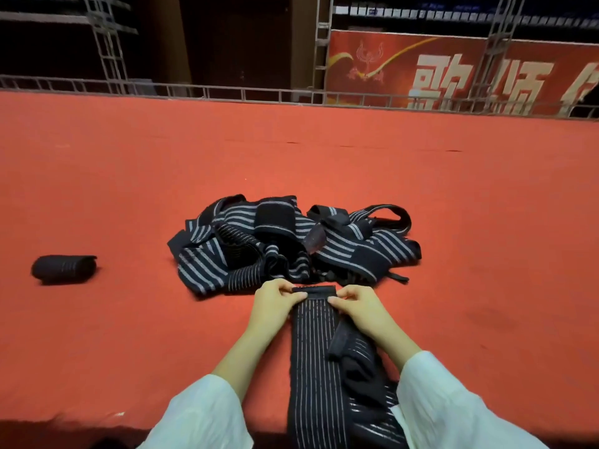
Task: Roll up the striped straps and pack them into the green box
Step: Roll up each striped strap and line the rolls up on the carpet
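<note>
Both hands pinch the far end of one striped strap [312, 351]: the left hand [275, 301] grips its left corner and the right hand [356, 306] its right corner, fingers curled over the dark end band. That end lies just on the near side of the pile of loose straps [291, 241], almost touching it. From there the strap's long axis runs straight back toward the person, over the edge of the red surface [129, 189]. Rolling would likely go bodyward, away from the pile, with neither hand nearer. One rolled strap [64, 268] lies well left of the pile. No green box is in view.
</note>
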A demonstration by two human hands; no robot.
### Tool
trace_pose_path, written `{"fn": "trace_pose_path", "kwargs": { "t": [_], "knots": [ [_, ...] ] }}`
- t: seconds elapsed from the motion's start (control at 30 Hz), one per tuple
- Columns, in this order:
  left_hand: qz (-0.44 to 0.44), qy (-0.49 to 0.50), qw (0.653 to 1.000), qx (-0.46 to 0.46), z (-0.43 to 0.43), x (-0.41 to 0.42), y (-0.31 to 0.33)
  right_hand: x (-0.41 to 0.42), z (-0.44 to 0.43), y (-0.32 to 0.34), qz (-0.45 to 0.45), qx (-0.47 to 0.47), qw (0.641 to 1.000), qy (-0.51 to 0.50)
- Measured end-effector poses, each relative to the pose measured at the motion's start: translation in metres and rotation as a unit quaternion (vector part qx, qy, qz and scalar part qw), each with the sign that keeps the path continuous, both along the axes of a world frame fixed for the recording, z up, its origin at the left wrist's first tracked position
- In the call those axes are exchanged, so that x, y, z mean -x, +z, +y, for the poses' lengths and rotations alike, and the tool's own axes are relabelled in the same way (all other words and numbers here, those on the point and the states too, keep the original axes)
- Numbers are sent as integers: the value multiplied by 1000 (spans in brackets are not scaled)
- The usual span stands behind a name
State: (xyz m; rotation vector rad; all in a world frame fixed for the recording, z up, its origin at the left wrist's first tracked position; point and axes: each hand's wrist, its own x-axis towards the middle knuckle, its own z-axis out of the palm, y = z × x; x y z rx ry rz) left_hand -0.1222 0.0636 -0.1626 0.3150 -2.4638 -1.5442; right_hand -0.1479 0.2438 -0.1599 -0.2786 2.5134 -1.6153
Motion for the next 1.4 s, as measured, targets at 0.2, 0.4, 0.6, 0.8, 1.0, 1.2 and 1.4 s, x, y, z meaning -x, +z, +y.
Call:
{"fn": "trace_pose_path", "kwargs": {
  "t": [0.2, 0.4, 0.6, 0.8, 1.0, 1.2, 1.4],
  "knots": [
    [31, 9, 998, 49, 2, 20, -18, 10, 27, 16, -27, -119, 991, -59],
    [55, -38, 948, 310, 12, 12, -10, 16, 41, 19, 26, -49, 995, -80],
    [39, -179, 982, 34, 49, -12, 37, 17, 47, 41, 152, 93, 969, -172],
    [87, -228, 966, -85, 98, -14, 79, 6, 51, 91, 236, 156, 934, -218],
    [136, -114, 968, -178, 89, 5, 112, -20, 50, 113, 338, 81, 911, -224],
    [180, -150, 943, -238, 91, -1, 152, -32, 31, 136, 331, 15, 938, -105],
    [186, -227, 935, -198, 88, -5, 167, -23, 37, 160, 292, 209, 928, -102]
  ]
}}
